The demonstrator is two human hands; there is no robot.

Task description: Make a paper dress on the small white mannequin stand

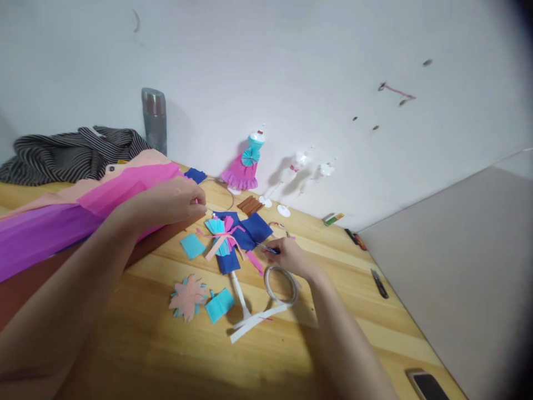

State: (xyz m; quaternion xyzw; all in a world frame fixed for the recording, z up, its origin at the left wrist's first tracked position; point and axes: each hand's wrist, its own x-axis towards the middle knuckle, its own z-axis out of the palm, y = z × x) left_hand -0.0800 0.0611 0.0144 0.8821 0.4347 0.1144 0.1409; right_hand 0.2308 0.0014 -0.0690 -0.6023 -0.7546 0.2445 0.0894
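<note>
My right hand (289, 255) is closed around small scissors (272, 250), whose thin metal tip points left over dark blue paper (257, 228). My left hand (179, 197) is closed beside bright pink crepe paper (129, 183); a small pink bit shows at its fingers, but I cannot make out what it grips. Between the hands lies a doll figure (223, 236) dressed in turquoise, pink and blue paper, on a white stand (239, 291). Turquoise paper pieces (192, 246) and a peach paper flower (188, 298) lie around it. A tape roll (266, 286) sits below my right hand.
Against the wall stand a finished-looking pink doll (244, 166) and two white figures (300, 161). A grey bottle (154, 122) and striped cloth (75, 153) are at the left. A cutter knife (378, 283) and a phone (428, 384) lie near the right edge.
</note>
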